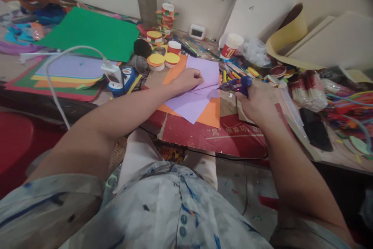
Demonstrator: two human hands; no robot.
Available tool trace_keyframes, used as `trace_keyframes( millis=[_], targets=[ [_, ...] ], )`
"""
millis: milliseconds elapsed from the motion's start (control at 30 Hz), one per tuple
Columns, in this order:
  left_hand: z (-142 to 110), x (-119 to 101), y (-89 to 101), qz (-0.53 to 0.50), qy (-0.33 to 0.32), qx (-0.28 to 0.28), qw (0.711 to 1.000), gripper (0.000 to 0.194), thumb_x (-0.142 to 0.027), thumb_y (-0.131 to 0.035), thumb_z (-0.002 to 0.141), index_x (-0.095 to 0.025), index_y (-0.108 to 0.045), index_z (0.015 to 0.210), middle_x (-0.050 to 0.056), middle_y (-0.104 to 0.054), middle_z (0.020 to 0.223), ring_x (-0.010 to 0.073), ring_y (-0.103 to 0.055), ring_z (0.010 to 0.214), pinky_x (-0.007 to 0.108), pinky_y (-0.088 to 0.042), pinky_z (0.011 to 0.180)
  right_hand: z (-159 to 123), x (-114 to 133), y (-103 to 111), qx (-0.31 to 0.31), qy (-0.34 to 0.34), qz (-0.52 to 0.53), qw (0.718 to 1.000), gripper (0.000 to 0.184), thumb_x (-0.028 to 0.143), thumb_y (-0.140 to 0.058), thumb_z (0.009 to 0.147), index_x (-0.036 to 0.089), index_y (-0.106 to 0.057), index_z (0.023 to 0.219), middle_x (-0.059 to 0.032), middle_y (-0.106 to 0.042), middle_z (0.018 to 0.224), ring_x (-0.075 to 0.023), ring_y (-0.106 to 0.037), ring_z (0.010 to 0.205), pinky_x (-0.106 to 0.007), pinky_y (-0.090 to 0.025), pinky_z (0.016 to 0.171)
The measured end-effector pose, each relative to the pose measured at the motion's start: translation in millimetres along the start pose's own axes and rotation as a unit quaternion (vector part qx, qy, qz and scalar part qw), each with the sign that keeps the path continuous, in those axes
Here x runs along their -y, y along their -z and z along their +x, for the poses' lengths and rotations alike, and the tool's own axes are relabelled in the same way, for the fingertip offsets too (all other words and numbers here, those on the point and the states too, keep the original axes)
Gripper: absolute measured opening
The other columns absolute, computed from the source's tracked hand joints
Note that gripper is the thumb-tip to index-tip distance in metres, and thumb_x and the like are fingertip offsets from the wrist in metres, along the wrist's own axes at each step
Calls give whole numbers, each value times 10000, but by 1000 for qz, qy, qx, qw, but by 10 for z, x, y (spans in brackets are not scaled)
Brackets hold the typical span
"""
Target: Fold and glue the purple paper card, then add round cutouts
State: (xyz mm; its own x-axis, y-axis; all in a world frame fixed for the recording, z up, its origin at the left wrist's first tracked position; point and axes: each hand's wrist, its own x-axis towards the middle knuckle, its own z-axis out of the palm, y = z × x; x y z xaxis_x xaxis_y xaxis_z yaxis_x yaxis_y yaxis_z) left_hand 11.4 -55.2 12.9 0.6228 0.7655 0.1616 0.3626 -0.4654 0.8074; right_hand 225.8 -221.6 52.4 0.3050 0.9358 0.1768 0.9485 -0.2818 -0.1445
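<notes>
A blue hot glue gun [239,84] with a small lit orange light is gripped in my right hand [258,101]. Its nozzle points left, at the edge of a purple craft sheet [190,107]. My left hand [188,80] rests over the middle of that sheet with its fingers curled, apparently pinching a raised fold; the fingertips are partly hidden. Beneath the purple sheet, an orange sheet [214,115] sticks out at the lower right and upper left. Both lie on a red printed cardboard [186,132] at the table's front.
Yellow-topped paper cups [155,62], a white-and-red cup [232,46] and a small clock [197,32] stand behind. To the left are a blue power socket [122,82] with a white cable and a green sheet [96,31]. A black phone [316,129] lies right.
</notes>
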Motion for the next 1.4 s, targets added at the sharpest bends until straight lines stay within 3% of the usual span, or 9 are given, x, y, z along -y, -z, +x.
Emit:
trace_keyframes(
  millis=[233, 533, 800, 1133, 1400],
  targets=[
    [-19, -16, 8, -5, 0, 5, 1000, 127, -180, -637, 878, -163, -701, 771, 39, -717, 802, 166, -651, 863, 291, -497, 871, -188, -159, 96, 17, 27, -19, 999, 340, 415, -537, 1019, 155, -738, 1103, -242, -748, 1063, -426, -679, 1144, -506, -494, 925],
    [1, 6, -14, -3, 1, 2, 1000, 115, -180, -654, 883, -156, -717, 789, 51, -747, 849, 177, -670, 910, 296, -513, 909, 42, 21, 15, -4, -8, -27, 1000, 376, 375, -540, 1010, 118, -725, 1214, -268, -761, 1127, -422, -708, 1076, -493, -497, 887],
    [30, 49, -20, -9, -9, 4, 1000, 101, -174, -664, 880, -157, -718, 797, 44, -748, 848, 167, -656, 869, 294, -501, 859, -203, -153, 59, 4, 23, -15, 1000, 389, 437, -515, 1022, 151, -747, 1149, -253, -755, 1077, -431, -683, 1121, -516, -495, 917],
    [25, 47, -20, 5, -5, 2, 1000, 104, -207, -663, 885, -164, -735, 824, 55, -767, 902, 182, -675, 922, 314, -517, 924, 55, 139, 63, 4, -31, -23, 999, 358, 357, -567, 1023, 102, -733, 1212, -281, -754, 1167, -406, -697, 1088, -473, -492, 920],
    [24, 45, -24, -4, -2, -3, 1000, 122, -205, -645, 887, -180, -724, 797, 49, -759, 867, 178, -662, 896, 306, -513, 889, 94, 57, -30, -12, -16, -6, 1000, 422, 406, -523, 1010, 101, -719, 1226, -315, -746, 1171, -460, -684, 1139, -550, -496, 955]
  ],
)
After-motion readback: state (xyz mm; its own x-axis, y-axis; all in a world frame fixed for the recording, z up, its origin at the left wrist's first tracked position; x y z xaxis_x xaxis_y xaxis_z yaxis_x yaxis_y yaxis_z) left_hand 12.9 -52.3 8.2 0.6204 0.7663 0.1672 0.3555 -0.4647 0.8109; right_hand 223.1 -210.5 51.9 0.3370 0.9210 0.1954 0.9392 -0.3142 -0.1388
